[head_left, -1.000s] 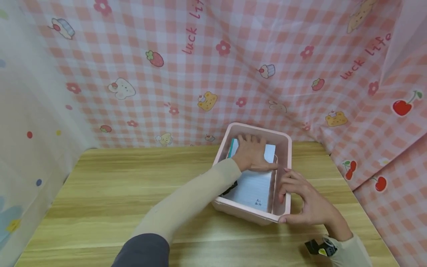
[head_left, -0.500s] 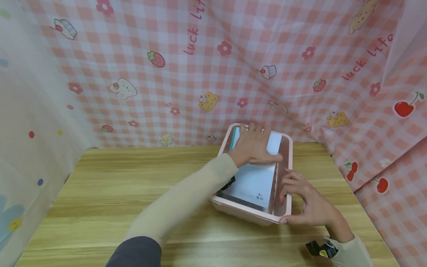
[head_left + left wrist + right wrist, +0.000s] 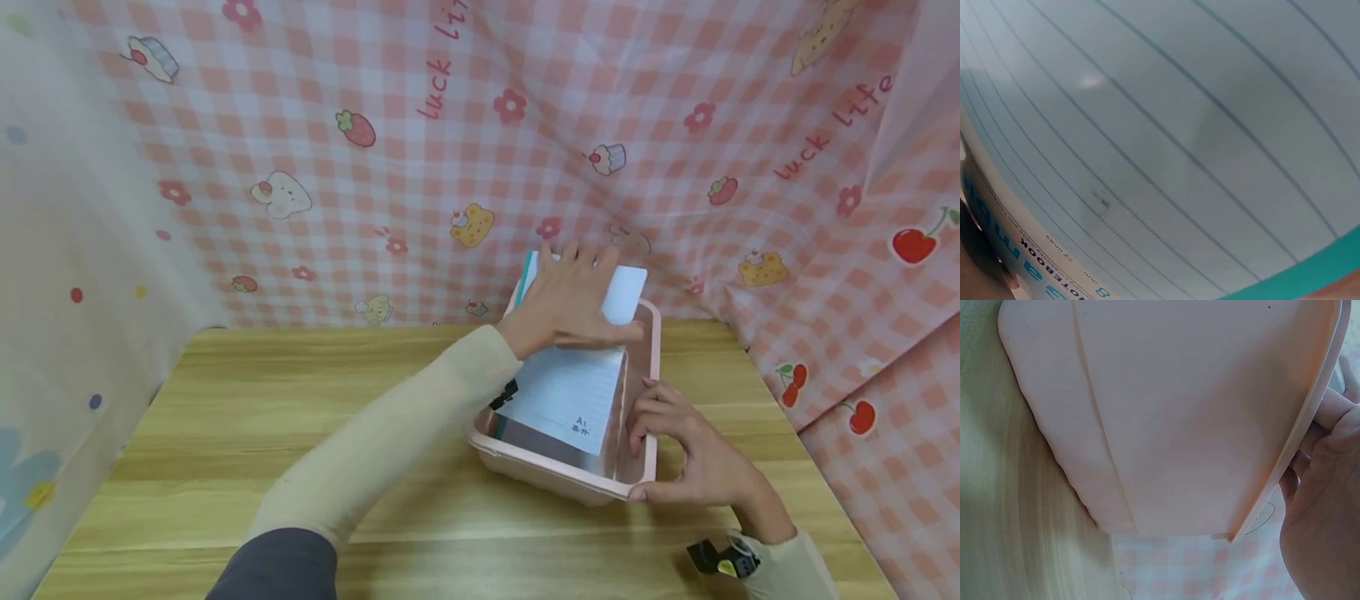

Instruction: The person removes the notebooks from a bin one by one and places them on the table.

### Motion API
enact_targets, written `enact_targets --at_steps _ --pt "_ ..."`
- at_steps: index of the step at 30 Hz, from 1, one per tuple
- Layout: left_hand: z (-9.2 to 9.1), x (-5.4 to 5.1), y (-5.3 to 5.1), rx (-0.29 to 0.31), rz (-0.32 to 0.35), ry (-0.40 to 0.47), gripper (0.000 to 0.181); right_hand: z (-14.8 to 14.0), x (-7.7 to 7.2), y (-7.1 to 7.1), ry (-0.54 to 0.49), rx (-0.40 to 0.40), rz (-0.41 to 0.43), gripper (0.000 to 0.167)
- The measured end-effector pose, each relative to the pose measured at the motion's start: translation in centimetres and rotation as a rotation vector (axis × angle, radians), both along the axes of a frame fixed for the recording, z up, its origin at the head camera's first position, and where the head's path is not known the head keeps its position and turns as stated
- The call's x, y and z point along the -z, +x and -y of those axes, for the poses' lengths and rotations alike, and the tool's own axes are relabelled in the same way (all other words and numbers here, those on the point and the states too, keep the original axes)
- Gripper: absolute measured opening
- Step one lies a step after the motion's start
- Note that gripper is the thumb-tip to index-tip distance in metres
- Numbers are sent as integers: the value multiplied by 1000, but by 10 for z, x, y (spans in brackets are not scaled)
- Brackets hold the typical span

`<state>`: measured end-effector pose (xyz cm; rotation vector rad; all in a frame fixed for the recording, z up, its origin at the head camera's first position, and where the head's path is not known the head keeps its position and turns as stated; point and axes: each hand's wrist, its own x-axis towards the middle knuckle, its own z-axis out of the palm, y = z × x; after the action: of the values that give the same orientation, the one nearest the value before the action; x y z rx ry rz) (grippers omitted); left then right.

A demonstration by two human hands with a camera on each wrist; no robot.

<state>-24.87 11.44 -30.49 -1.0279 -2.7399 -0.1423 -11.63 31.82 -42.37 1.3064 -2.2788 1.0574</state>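
My left hand (image 3: 572, 292) holds a white lined notebook (image 3: 570, 392) with a teal spine, its fingers over the far edge and the thumb at the right side. The notebook is tilted, its far end above the rim of a pink plastic bin (image 3: 551, 467) and its near end inside. Close up in the left wrist view are the notebook's lined cover (image 3: 1166, 137) and printed lettering. My right hand (image 3: 693, 454) grips the bin's near right rim, fingers inside and thumb at the corner. From the right wrist, the bin's outer wall (image 3: 1191, 419) shows.
The bin stands on a wood-grain table (image 3: 315, 400) near its back edge. Behind hangs a pink checked cloth (image 3: 405, 175), with another pale dotted cloth (image 3: 82, 250) on the left. A green strip (image 3: 498, 427) shows low in the bin's near left corner.
My left hand has lifted the notebook up and away from me, so its far end has risen past the bin's rim. The right hand and the bin have stayed put.
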Motion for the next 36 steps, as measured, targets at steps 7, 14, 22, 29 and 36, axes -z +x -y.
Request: enact_targets --at_steps 7,14,22,29,36 --pt "18 -25 2 -30 -14 29 95 0 -1 -1 0 -10 7 42" --pt "40 -53 3 -42 -44 117 85 0 -4 -3 1 -11 19 42" --pt "71 -68 1 -82 -54 178 76 2 -2 -1 -12 -27 13 41" --pt "114 -59 -8 -147 -57 257 74 1 -2 -1 -10 -14 13 41" --pt "154 -33 -18 -212 -54 270 77 1 -1 -1 -23 -30 13 41"
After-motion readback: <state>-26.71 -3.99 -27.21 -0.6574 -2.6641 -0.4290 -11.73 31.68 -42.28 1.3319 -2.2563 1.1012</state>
